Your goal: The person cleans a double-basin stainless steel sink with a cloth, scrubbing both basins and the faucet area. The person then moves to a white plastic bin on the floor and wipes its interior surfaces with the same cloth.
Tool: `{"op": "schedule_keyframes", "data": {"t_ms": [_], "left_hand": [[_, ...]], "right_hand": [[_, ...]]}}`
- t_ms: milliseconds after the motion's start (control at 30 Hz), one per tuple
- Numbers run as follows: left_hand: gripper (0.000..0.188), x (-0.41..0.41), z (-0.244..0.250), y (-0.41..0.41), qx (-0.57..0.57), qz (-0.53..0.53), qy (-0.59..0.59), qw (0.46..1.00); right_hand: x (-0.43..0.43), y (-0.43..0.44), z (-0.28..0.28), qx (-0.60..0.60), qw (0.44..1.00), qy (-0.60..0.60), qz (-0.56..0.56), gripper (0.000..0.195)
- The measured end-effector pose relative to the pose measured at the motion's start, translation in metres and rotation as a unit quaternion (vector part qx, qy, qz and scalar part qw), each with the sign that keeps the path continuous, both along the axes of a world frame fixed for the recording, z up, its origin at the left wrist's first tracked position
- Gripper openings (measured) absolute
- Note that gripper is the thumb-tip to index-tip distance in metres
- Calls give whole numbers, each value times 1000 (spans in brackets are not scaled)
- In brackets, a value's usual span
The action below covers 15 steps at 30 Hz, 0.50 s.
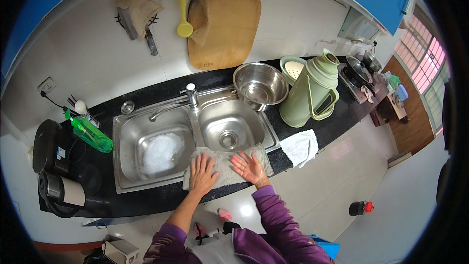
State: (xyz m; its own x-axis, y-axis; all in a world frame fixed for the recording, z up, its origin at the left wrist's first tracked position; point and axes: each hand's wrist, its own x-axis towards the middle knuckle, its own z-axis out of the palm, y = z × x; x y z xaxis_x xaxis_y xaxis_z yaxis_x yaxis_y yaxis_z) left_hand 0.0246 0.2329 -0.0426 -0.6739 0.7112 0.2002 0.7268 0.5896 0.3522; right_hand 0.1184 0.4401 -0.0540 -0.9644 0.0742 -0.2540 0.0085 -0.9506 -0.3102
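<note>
A greyish-beige cloth (226,170) lies spread over the front edge of the double-bowl steel sink (118,154). My left hand (200,176) rests palm down on its left part, fingers apart. On the right part, my right hand (251,168) is turned palm up with its fingers spread, holding nothing. White foam (163,154) sits in the left bowl, below the chrome faucet (191,95). The right bowl shows a round drain (228,139). A white cloth (300,147) hangs partly over the counter edge to the right of my right hand.
A steel basin (261,84) stands at the sink's back right corner, beside a tall green thermos flask (311,91). To the left are a green pump bottle (93,135) and an electric kettle (60,190). A wooden cutting board (231,25) and yellow ladle (184,25) hang behind.
</note>
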Motion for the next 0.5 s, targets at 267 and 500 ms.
{"op": "schedule_keyframes", "data": {"t_ms": [267, 500], "left_hand": [[65, 9, -17, -17, -90, 11, -17, 996], [69, -11, 2, 9, 401, -50, -702, 587]], "right_hand": [[28, 7, -14, -72, 994, 77, 14, 70], [5, 14, 19, 640, 734, -151, -169, 45]]}}
